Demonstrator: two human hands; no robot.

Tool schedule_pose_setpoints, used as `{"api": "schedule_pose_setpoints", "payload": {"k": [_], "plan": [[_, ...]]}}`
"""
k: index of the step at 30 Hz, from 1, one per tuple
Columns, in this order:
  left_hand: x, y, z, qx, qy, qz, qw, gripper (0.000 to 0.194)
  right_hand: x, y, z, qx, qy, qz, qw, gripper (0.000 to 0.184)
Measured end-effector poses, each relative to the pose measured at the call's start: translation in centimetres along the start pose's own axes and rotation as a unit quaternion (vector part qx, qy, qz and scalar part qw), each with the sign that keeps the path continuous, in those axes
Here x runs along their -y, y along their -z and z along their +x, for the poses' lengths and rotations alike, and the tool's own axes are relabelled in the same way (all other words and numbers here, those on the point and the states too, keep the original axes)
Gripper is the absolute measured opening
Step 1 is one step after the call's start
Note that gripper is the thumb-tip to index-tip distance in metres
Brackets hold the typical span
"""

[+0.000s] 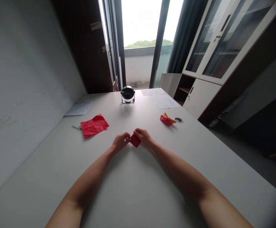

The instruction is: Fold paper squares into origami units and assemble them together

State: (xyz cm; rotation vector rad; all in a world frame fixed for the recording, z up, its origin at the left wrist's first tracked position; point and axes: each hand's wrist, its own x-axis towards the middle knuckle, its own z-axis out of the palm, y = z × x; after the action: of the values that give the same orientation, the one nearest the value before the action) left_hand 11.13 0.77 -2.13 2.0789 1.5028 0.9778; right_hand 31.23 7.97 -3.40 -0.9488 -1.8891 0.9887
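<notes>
Seemingly partly folded, the red paper square [135, 141] lies on the table [128, 190]. The right hand [143, 136] pinches its edge; the left hand [121, 141] curls fingers at 1 corner. Remaining folds, I cannot tell.

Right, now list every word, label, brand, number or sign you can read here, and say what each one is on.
No text can be read in this view.
White sheets at the far right of the table: faint marks, too small and pale to read.
Sheet by the left wall: no legible text.
Pale patch behind the cabinet glass: too blurred to tell.
Red papers: no writing visible.
</notes>
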Motion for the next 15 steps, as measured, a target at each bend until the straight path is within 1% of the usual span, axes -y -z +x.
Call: {"api": "schedule_pose_setpoints", "payload": {"k": [3,7,9,12,15], "plan": [[0.1,-0.1,0.1,-0.003,0.017,-0.044,0.999,0.020,0.1,-0.2,0.0,0.001,0.006,0.029,1.000,0.039],[0.1,0.0,0.1,0.031,0.003,-0.039,0.999,0.014,0.4,-0.3,-0.1,0.000,0.017,0.045,0.999,0.040],[0.0,0.1,0.1,0.034,-0.002,-0.038,0.999,0.012,0.6,-0.3,-0.2,0.001,0.017,0.061,0.998,0.040],[0.1,0.2,0.1,0.012,0.004,-0.074,0.997,0.013,0.9,-0.3,-0.1,-0.011,0.019,0.098,0.995,0.040],[0.4,0.3,0.3,-0.032,0.028,-0.134,0.990,0.019,1.1,0.0,0.1,-0.047,0.031,0.098,0.994,0.037]]}}
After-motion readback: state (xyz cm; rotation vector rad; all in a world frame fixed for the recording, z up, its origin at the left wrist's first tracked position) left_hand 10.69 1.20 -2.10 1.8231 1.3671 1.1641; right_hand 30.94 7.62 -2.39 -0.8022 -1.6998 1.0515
